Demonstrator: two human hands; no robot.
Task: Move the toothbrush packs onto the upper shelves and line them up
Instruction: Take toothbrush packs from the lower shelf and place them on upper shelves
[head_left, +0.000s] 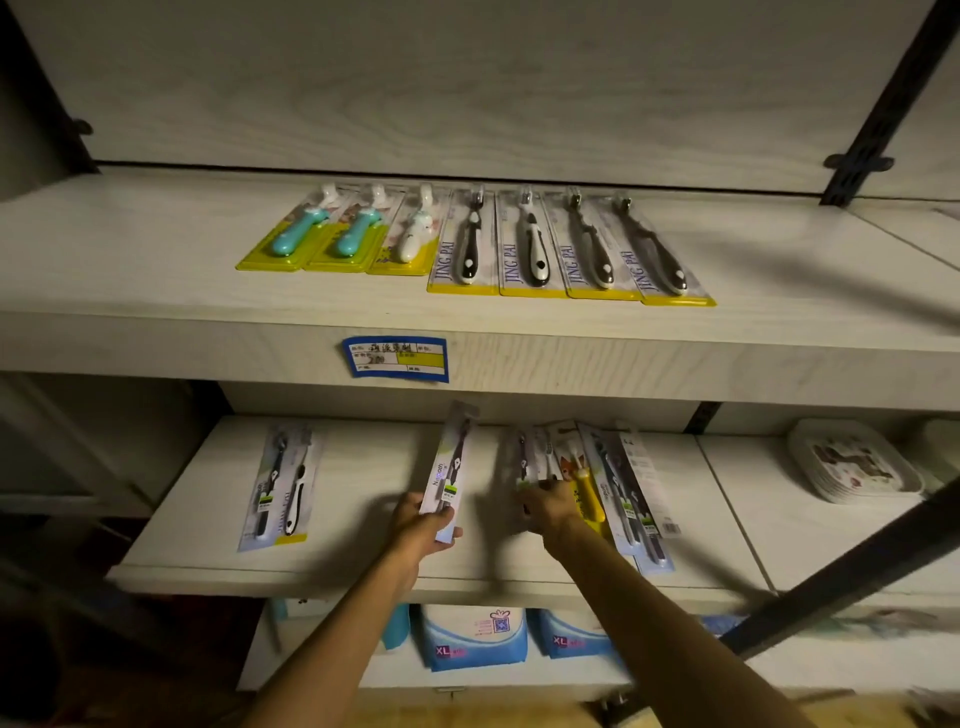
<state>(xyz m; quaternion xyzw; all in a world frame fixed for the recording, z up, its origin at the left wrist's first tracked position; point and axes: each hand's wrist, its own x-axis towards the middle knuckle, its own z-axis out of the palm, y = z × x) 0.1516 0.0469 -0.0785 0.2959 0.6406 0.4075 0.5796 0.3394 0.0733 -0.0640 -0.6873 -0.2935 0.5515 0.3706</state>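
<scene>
While both arms reach over the lower shelf (208, 519), the left hand (423, 527) has its grip curled round the bottom of a toothbrush pack (451, 465), a long clear-and-white blister card with a dark brush inside, tilted up off the shelf. Just right of it, the right hand (553, 501) lies on a loose pile of packs (613, 483), its fingers bent down onto a card; motion blur hides whether this grip pinches anything, so I cannot tell. That pile fans out to the right of the right hand: a yellow child's brush with a fox picture, then several blue-edged cards with dark brushes, overlapping each other. Well left of the left hand, a twin pack (280, 488) lies flat and alone. Farther right of the pile sits a stack of square plates (852, 462).

Below the arms, blue-and-white packets marked XL (472, 636) stand on a lower level.

Beyond and above both hands, the upper shelf (130, 270) carries a row of seven packs (478, 244), edges touching or overlapping: two teal, one white, four black-and-white. A blue price label (396, 359) sticks to its front edge. Pale wood-grain boards and dark metal uprights (878, 109) frame the dim unit.
</scene>
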